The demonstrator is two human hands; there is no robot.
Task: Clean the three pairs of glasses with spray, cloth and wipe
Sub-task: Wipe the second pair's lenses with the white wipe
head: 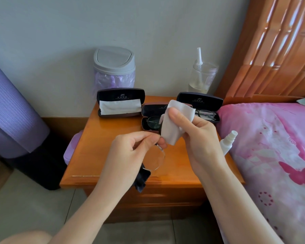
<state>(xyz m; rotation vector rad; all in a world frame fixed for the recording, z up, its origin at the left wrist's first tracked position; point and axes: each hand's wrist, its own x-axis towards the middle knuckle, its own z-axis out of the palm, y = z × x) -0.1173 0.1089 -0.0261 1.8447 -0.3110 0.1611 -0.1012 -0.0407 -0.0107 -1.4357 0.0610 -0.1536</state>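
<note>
left hand (130, 152) pinching round thin-rimmed glasses (156, 158) at bridge above bedside table (113, 138), dark cloth (141, 180) tucked below; right hand (192, 132) fingers closed on white wipe (174, 124) over other lens; risk: hard rubbing bending thin frame, or glasses slipping from pinch

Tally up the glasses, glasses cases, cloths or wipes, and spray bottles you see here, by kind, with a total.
Glasses: 3
Open glasses cases: 3
Cloths or wipes: 3
Spray bottles: 1
Total: 10
</note>
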